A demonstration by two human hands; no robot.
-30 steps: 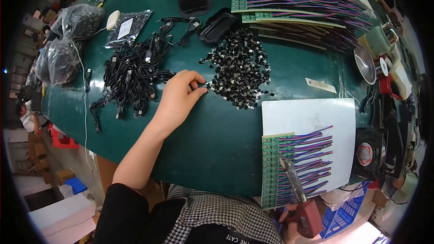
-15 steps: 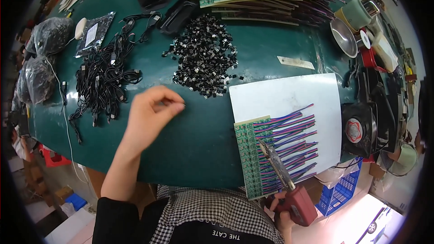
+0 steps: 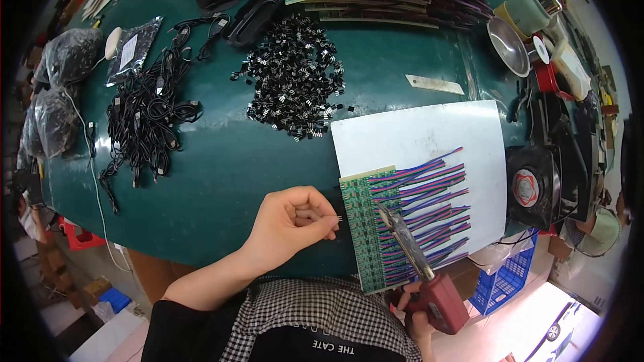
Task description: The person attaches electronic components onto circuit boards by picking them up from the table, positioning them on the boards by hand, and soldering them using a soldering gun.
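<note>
Left hand [image 3: 285,228] moved toward four o'clock, pinching tiny silver-pinned connector [image 3: 340,218] nine-o'clock of green circuit panel [image 3: 355,228]; right hand [image 3: 419,324] gripped red pistol-shaped soldering iron [image 3: 441,302]; squareness likely mattered.

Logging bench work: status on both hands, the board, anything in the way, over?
Left hand pinching small pinned part beside green circuit board. Right hand gripping red soldering gun. Wired board on white sheet; gun's barrel crossing above wires.
</note>
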